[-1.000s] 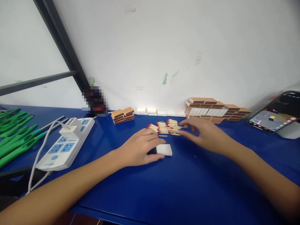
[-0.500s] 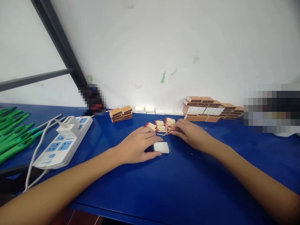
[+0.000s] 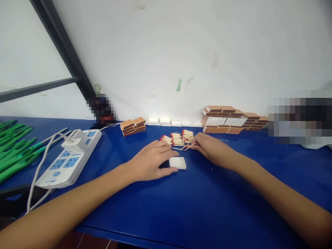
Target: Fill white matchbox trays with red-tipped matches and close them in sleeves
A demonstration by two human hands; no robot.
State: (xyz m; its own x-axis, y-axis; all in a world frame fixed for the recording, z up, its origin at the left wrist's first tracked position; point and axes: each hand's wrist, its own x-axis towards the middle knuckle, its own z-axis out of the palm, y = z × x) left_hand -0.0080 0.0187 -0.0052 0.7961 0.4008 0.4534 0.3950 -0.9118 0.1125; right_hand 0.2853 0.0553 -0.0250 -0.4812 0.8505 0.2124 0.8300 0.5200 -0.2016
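Blue tabletop point(image 3: 197, 207) carries both bare hands. The left hand point(image 3: 151, 160) lies palm down with its fingers curled. Its thumb and forefinger are closed on either side of a white matchbox tray point(image 3: 178, 163), which sits flat on the table at its fingertips. Just beyond those fingertips lies a heap of red-tipped matches point(image 3: 177, 139). The right hand point(image 3: 211, 150) meets the heap's right edge, thumb and fingers pressed together in a pinch on a few matchsticks point(image 3: 188, 147) that slant toward the tray. Farther out from the left hand, by the wall, stand a small stack of brown matchboxes point(image 3: 133, 126) and a row of white trays point(image 3: 166, 120). Beyond the right hand is a larger bank of matchbox sleeves point(image 3: 230, 120). Well off to the left hand's outer side lie a white power strip point(image 3: 68, 159) and green-handled tools point(image 3: 15, 152).
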